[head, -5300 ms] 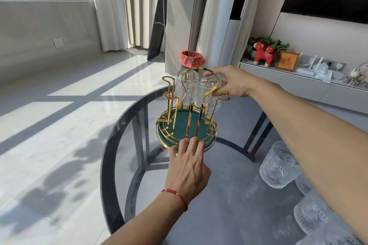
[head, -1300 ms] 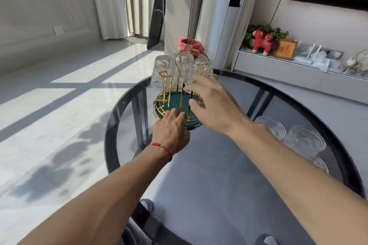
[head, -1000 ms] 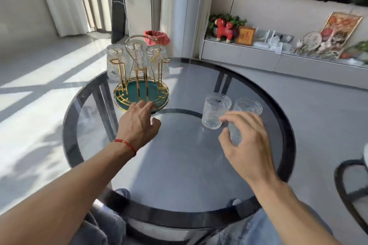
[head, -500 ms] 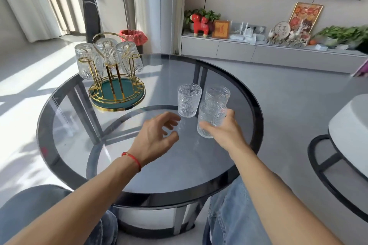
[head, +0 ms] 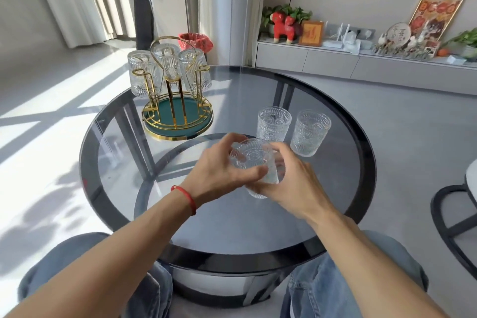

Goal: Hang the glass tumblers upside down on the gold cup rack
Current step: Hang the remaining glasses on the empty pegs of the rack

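With both hands' fingers [head: 254,171] gripping one tumbler [head: 254,162], invert it fully before carrying toward the gold rack [head: 178,113] at eleven o'clock.

Bare forearms, a red string bracelet [head: 188,199] on the left wrist, blue jeans [head: 320,289].

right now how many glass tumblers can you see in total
6. Three hang upside down on the gold cup rack: left, middle, right. Two stand on the glass table: and. One is held by both hands.
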Demonstrator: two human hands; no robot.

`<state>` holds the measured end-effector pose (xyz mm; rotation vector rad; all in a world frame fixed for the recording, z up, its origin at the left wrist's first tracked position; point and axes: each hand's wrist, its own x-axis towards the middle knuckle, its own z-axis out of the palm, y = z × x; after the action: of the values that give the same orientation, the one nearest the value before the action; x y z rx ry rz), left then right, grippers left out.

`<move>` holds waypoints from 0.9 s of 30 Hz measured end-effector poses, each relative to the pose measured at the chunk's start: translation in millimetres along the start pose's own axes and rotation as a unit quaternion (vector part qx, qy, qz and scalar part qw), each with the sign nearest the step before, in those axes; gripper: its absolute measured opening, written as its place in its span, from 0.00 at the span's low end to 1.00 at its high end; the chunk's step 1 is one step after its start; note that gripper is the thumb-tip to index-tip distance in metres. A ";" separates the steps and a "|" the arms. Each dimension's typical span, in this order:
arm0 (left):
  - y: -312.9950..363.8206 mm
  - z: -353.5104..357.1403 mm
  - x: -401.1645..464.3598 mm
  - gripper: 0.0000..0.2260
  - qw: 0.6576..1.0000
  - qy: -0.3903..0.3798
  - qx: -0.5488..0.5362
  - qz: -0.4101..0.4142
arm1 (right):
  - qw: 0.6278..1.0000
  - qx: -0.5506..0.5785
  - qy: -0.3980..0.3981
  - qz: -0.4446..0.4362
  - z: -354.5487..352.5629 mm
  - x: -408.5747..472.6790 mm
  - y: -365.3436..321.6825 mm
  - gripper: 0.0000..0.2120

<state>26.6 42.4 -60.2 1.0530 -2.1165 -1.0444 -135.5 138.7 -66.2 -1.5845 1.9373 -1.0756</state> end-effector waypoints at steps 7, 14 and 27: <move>-1.7 -46.3 21.9 0.28 0.965 0.013 -0.244 -0.091 | 0.929 0.335 -0.109 0.112 18.3 19.2 -9.1 0.32; -26.7 -73.8 37.9 0.27 0.925 0.031 -0.364 -0.108 | 0.886 0.452 -0.037 0.098 40.8 61.2 -45.7 0.24; -80.4 -69.6 55.1 0.29 0.952 0.022 0.302 -0.045 | 0.982 0.073 0.165 -0.048 -0.7 186.5 -106.6 0.29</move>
<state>80.4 -62.4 -81.6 1.4419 -2.4326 -0.3922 -118.3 -44.3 44.9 -1.5074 1.9430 -1.5687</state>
